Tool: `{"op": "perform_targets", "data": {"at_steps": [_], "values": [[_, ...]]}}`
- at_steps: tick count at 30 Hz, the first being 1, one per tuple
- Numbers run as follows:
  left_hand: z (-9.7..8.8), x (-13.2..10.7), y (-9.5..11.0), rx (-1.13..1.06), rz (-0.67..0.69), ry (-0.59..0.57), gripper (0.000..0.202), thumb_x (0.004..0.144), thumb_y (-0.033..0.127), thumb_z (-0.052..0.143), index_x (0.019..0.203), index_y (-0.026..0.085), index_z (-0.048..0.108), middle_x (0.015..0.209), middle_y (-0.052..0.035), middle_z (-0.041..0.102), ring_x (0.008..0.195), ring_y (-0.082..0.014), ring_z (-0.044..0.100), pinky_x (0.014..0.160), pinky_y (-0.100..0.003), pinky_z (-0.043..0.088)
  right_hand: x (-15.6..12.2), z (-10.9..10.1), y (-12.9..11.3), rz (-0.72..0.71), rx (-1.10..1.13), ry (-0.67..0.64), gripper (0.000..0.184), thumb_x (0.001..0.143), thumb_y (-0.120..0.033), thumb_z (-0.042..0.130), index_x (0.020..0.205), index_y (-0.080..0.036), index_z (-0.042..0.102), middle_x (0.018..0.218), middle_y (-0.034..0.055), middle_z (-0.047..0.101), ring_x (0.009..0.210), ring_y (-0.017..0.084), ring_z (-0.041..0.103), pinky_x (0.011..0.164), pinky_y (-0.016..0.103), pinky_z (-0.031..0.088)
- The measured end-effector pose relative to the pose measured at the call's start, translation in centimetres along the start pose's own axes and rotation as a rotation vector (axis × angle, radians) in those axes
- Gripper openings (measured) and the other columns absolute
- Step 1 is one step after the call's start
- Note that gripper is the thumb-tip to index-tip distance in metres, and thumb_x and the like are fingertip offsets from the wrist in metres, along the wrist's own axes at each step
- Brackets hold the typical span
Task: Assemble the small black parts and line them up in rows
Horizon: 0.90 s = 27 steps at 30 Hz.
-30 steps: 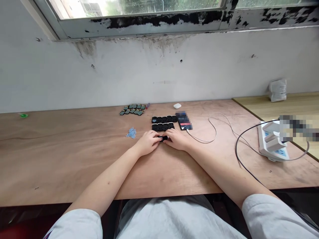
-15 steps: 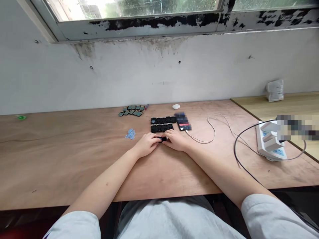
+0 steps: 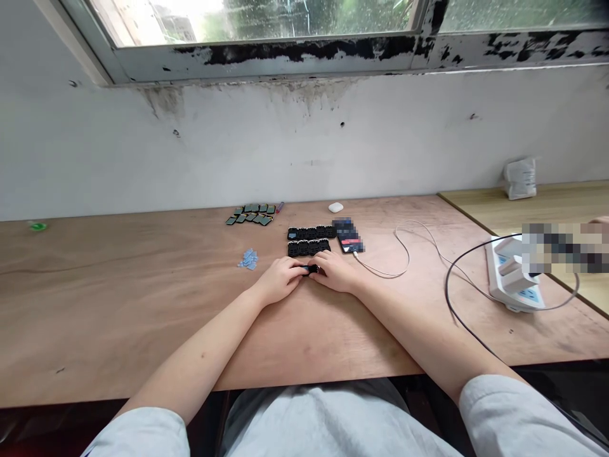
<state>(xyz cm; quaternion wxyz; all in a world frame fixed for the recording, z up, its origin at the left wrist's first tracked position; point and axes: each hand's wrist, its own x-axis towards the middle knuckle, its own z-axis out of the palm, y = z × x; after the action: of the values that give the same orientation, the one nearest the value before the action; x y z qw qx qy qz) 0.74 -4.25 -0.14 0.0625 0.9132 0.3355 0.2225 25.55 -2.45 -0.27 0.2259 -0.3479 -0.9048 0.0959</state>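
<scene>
The left hand [image 3: 280, 280] and right hand [image 3: 335, 271] held their grips tight, pinching a small black piece [image 3: 311, 270] together over the bench [image 3: 143, 317]. 2 rows of black blocks [image 3: 309, 241] lay just ahead.

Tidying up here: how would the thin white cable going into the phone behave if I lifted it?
The thin white cable looks floppy, lying in loose, slack curves on the plywood bench top. It seems to enter the phone, so lifting it would probably drag the phone along, possibly into the black parts right beside it.
</scene>
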Motion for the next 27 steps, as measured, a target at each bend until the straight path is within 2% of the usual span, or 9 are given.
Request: {"op": "perform_targets", "data": {"at_steps": [6,9,12,14,17,19,21,24,27], "values": [[-0.2,0.2,0.3,-0.013,-0.021,0.003,0.024,0.100,0.030,0.057,0.118,0.028,0.074,0.122,-0.0083,0.070,0.116,-0.0255,0.061,0.103,-0.046,0.049,-0.1,-0.1,0.0,-0.004,0.002,-0.002,0.026,0.096,-0.030,0.068,0.120,-0.020,0.068,0.114,0.0103,0.068,0.108,0.026,0.062,0.097,0.041,0.049],[-0.1,0.1,0.1,0.014,-0.026,0.030,0.021,0.099,0.032,0.059,0.113,0.028,0.075,0.117,-0.0081,0.070,0.114,-0.0252,0.061,0.100,-0.044,0.050,-0.2,0.0,0.0,-0.018,0.037,0.051,0.034,0.094,-0.024,0.067,0.127,-0.020,0.064,0.131,0.0130,0.061,0.112,0.026,0.063,0.099,0.042,0.052],[-0.2,0.1,0.1,0.087,-0.063,0.119,0.023,0.100,0.030,0.055,0.112,0.027,0.075,0.120,-0.0086,0.069,0.116,-0.0255,0.060,0.100,-0.044,0.048,-0.3,-0.1,-0.1,-0.009,0.096,0.132,0.047,0.092,-0.020,0.065,0.139,-0.021,0.055,0.148,0.0161,0.047,0.117,0.025,0.063,0.102,0.043,0.054],[-0.4,0.1,-0.1,0.163,-0.160,0.220,0.025,0.101,0.030,0.053,0.113,0.027,0.075,0.120,-0.0100,0.067,0.117,-0.0268,0.059,0.100,-0.045,0.046,-0.5,-0.2,-0.2,0.004,0.136,0.163,0.052,0.092,-0.019,0.062,0.143,-0.022,0.050,0.151,0.0168,0.042,0.117,0.025,0.063,0.102,0.044,0.055],[-0.7,0.2,-0.8,0.300,-0.397,0.340,0.027,0.101,0.033,0.053,0.113,0.025,0.076,0.114,-0.0128,0.067,0.112,-0.0296,0.059,0.097,-0.048,0.044,-0.6,-0.4,-0.3,0.029,0.194,0.194,0.056,0.093,-0.019,0.059,0.147,-0.024,0.045,0.154,0.0163,0.038,0.109,0.022,0.065,0.098,0.044,0.059],[-0.6,0.2,-1.5,0.372,-0.542,0.330,0.027,0.101,0.035,0.053,0.111,0.025,0.076,0.107,-0.0134,0.067,0.107,-0.0311,0.058,0.095,-0.050,0.042,-0.6,-0.4,-0.3,0.050,0.217,0.203,0.056,0.093,-0.019,0.057,0.147,-0.025,0.044,0.154,0.0157,0.038,0.104,0.020,0.066,0.095,0.043,0.060],[-0.3,0.3,-2.0,0.418,-0.622,0.267,0.028,0.100,0.037,0.052,0.108,0.025,0.076,0.102,-0.0138,0.066,0.104,-0.0327,0.057,0.094,-0.052,0.040,-0.6,-0.4,-0.3,0.058,0.222,0.197,0.055,0.093,-0.019,0.057,0.146,-0.025,0.045,0.154,0.0156,0.038,0.103,0.019,0.066,0.094,0.042,0.061],[0.3,0.5,-2.2,0.449,-0.618,0.190,0.031,0.101,0.039,0.049,0.107,0.023,0.075,0.103,-0.0148,0.066,0.106,-0.0346,0.056,0.093,-0.053,0.039,-0.5,-0.2,-0.3,0.039,0.201,0.185,0.055,0.092,-0.018,0.057,0.146,-0.023,0.046,0.154,0.0164,0.039,0.110,0.022,0.065,0.097,0.043,0.058],[0.4,0.7,-2.0,0.420,-0.559,0.161,0.032,0.101,0.041,0.050,0.114,0.024,0.073,0.107,-0.0148,0.066,0.109,-0.0344,0.057,0.095,-0.052,0.039,-0.4,-0.2,-0.4,0.032,0.115,0.195,0.058,0.091,-0.019,0.057,0.148,-0.022,0.045,0.154,0.0166,0.041,0.129,0.028,0.056,0.106,0.046,0.051]]}}
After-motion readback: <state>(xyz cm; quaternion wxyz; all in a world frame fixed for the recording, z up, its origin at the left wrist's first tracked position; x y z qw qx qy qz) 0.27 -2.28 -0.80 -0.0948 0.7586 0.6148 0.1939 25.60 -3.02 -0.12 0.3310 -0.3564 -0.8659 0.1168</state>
